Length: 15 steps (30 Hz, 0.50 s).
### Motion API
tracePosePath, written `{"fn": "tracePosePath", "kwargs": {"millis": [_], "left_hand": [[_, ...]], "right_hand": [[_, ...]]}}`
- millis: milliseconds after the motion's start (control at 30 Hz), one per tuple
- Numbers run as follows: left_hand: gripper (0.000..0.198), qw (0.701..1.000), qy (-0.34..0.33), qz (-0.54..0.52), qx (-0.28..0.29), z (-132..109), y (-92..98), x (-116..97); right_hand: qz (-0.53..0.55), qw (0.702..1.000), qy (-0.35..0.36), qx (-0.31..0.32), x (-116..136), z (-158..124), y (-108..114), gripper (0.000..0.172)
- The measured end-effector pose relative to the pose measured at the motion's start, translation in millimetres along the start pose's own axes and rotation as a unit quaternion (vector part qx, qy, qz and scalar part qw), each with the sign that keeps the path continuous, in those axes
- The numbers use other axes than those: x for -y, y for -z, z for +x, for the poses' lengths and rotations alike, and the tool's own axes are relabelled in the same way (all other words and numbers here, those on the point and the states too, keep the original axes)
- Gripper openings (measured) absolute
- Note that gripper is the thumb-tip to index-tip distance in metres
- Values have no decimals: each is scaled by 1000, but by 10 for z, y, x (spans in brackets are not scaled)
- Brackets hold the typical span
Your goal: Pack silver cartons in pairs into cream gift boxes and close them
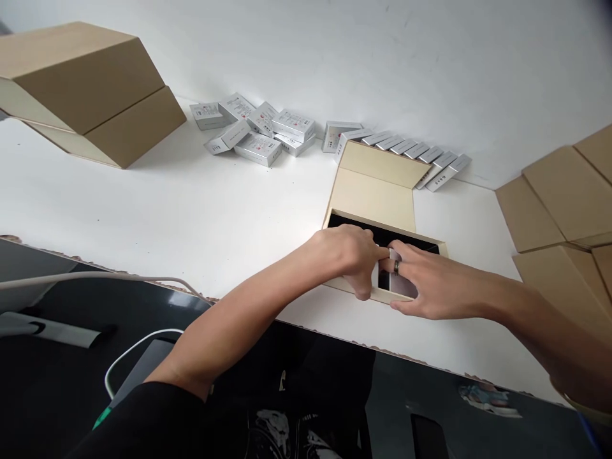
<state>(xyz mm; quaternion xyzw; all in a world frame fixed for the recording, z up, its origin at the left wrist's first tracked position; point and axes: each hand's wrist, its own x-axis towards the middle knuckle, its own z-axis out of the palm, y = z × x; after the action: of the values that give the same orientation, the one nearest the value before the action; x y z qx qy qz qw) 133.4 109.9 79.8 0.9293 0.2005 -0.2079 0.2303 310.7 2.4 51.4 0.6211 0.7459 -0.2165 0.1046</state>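
Nearest the camera: a black fabric sleeve (pixel 157 421) on the left arm, at the near edge of the scene. Both forearms reach across the near edge of the white table (pixel 215 210) to an open, cream, oblong cardboard box (pixel 382 296) with a black interior. Its hinged cream lid (pixel 377 194) lies back on the far side, presumably so that both hands can enter from above.

Left hand (pixel 351 255): wrist arched, fingers curled down into the box, beside a small white block (pixel 375 277). Fingertips partly hidden; cannot tell whether the grip is clenched on it. The arch probably lets the fingers clear the wall.

Right hand (pixel 425 284): ring on one finger, fingers inside, thumb low by the near wall, spanning a grey-white block (pixel 404 287). Firmness of grip: cannot tell. A dark gap separates the blocks.

Far side: silver-white printed cartons, a loose heap (pixel 258 150) left of the lid; behind and right of it a leaning row (pixel 449 172), tilted perhaps because each props its neighbour. Brown cardboard boxes stand far left (pixel 86 83) and right (pixel 564 197), likely set aside to leave working room.
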Motion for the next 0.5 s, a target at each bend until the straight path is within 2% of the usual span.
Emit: {"fn": "tracePosePath", "kwargs": {"millis": [133,333,400,500], "left_hand": [[63,1000,-15,11,4,-5,23,-3],[57,1000,3,-13,-7,40,-12,-40],[57,999,-23,11,-25,-1,-45,-44],[73,994,-79,14,-76,-176,-37,25]], "right_hand": [[-3,1000,13,-8,16,-24,17,27],[0,1000,15,-8,42,12,4,28],[0,1000,20,-14,35,33,-12,32],[-8,998,53,-44,7,-73,70,46]]}}
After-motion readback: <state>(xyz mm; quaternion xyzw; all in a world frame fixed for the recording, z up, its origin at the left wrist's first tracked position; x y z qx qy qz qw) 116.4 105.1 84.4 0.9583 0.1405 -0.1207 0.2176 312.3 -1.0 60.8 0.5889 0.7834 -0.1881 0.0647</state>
